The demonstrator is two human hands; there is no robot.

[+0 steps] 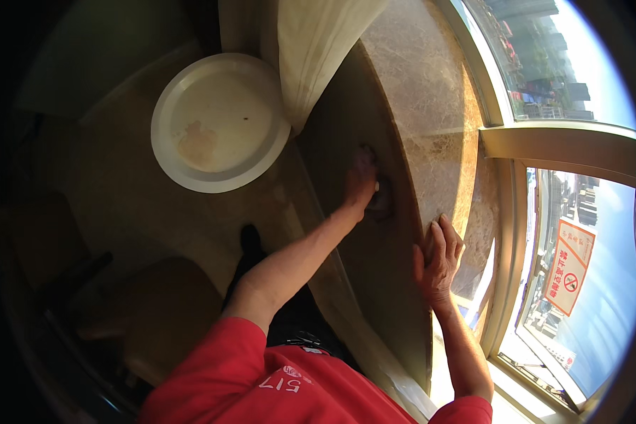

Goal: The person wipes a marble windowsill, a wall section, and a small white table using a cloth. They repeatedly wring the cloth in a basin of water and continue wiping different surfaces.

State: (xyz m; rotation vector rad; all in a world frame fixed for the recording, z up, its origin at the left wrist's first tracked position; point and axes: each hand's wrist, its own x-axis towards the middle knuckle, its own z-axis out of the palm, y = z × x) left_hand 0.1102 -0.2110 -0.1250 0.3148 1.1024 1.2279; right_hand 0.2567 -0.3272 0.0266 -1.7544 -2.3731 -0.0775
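Note:
My left hand [361,177] reaches to the dark panel [397,297] below the window sill. It is blurred and in shade, with a small pale thing at its edge; whether it holds something I cannot tell. A dark patch shows on the panel beside it. My right hand [441,259] lies over the front edge of the brown marbled stone sill [421,100], fingers on top and thumb towards the panel, with nothing seen in it.
A large round white tray-like surface [220,180] with a brownish stain stands at the upper left, beside a pale curtain [310,53]. Framed windows [509,212] line the right; one pane bears a sign [570,265]. A dim chair-like shape [164,312] is at the lower left. My foot [251,238] is on the floor.

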